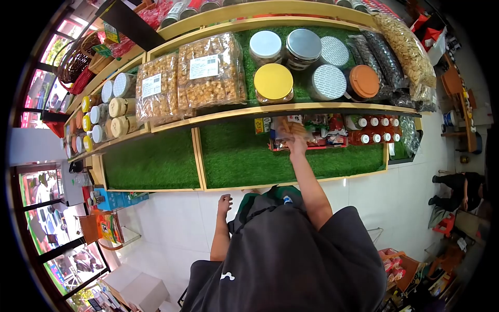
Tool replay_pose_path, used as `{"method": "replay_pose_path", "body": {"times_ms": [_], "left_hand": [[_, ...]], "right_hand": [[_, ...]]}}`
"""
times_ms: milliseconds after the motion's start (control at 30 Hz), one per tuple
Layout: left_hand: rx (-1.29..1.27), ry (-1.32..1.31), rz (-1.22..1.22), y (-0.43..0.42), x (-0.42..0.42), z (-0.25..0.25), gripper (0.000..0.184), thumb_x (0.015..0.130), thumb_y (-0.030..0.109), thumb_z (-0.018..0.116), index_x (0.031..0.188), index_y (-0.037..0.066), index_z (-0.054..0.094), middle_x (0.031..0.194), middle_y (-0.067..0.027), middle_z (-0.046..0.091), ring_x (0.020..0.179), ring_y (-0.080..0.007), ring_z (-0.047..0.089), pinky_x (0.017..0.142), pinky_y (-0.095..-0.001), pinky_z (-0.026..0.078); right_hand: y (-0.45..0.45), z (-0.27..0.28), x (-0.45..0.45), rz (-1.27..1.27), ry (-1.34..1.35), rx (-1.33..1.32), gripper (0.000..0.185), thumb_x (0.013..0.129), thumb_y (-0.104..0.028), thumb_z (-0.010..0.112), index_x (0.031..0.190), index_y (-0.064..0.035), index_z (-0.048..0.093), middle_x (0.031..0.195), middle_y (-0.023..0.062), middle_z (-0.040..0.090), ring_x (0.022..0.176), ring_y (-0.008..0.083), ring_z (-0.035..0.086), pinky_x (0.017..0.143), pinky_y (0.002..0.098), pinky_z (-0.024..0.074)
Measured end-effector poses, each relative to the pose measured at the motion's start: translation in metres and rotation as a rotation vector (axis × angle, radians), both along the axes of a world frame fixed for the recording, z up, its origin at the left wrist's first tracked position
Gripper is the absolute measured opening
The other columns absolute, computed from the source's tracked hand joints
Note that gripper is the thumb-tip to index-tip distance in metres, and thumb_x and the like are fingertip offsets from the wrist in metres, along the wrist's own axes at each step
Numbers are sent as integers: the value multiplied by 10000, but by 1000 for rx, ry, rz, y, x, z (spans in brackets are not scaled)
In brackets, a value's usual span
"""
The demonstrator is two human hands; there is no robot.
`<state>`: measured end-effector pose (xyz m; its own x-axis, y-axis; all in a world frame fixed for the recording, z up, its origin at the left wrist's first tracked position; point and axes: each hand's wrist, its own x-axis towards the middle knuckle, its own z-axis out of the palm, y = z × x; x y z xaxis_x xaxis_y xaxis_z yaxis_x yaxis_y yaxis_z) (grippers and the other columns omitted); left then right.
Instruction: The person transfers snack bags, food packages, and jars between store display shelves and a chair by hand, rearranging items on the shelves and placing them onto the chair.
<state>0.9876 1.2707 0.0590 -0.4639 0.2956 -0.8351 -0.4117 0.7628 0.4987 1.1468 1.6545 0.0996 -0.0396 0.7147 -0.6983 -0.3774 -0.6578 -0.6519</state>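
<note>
My right hand point(297, 146) reaches to the lower shelf and is closed on a clear plastic bag point(292, 128) with tan, stick-like pieces inside. Beneath the bag is a red basket point(312, 148) of small colourful packets, partly hidden by my hand and the bag. A yellow-green box point(263, 125) stands just left of it. To the right are several bottles of red liquid point(375, 130) with white caps. My left hand point(224, 203) hangs low in front of the shelf, its fingers loosely bent and apart, with nothing visible in it.
Above, the wooden upper shelf point(332, 108) overhangs the lower one and carries jars point(274, 82), bagged snacks point(212, 70) and long bags of dried goods point(403, 47). Green turf point(150, 161) lines the lower shelf. At far right is another person point(462, 190). A blue box point(112, 200) stands at left.
</note>
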Motion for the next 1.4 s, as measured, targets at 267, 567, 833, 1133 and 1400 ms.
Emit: {"method": "replay_pose_path", "body": {"times_ms": [267, 567, 833, 1133, 1400], "left_hand": [[2, 7, -23, 17, 2, 0, 308, 856, 333, 486, 1085, 132, 531, 964, -47, 602, 761, -155, 576, 604, -312, 450], [-20, 5, -48, 20, -5, 4, 316, 861, 336, 473, 1088, 123, 527, 972, -55, 611, 773, -164, 580, 623, -321, 453], [8, 6, -56, 25, -7, 9, 314, 863, 339, 469, 1082, 118, 518, 984, -59, 610, 769, -163, 576, 629, -313, 453], [-4, 21, 26, 10, -8, 12, 317, 863, 339, 474, 1093, 127, 522, 986, -59, 609, 766, -157, 576, 623, -310, 453], [-47, -7, 62, -15, 8, 7, 325, 860, 340, 486, 1099, 122, 516, 973, -59, 609, 768, -161, 577, 613, -320, 451]], "right_hand": [[1, -7, 7, -128, 108, -184, 256, 750, -70, 650, 940, 14, 500, 848, 85, 554, 721, 205, 589, 649, 310, 559], [5, 13, 15, -84, 236, -255, 730, 746, -317, 689, 1272, 17, 308, 1175, 130, 472, 983, 241, 545, 785, 333, 481], [22, -2, 13, -1, 340, -377, 794, 731, -358, 702, 1305, -21, 269, 1274, 159, 360, 1020, 283, 501, 826, 356, 472], [19, -28, -6, -59, 199, -374, 474, 817, -341, 595, 1193, -121, 409, 1187, 142, 430, 982, 280, 490, 834, 405, 456], [12, -19, 6, 82, 332, -222, 720, 785, -344, 643, 1321, -45, 267, 1350, 194, 294, 1080, 322, 487, 873, 375, 458]]}}
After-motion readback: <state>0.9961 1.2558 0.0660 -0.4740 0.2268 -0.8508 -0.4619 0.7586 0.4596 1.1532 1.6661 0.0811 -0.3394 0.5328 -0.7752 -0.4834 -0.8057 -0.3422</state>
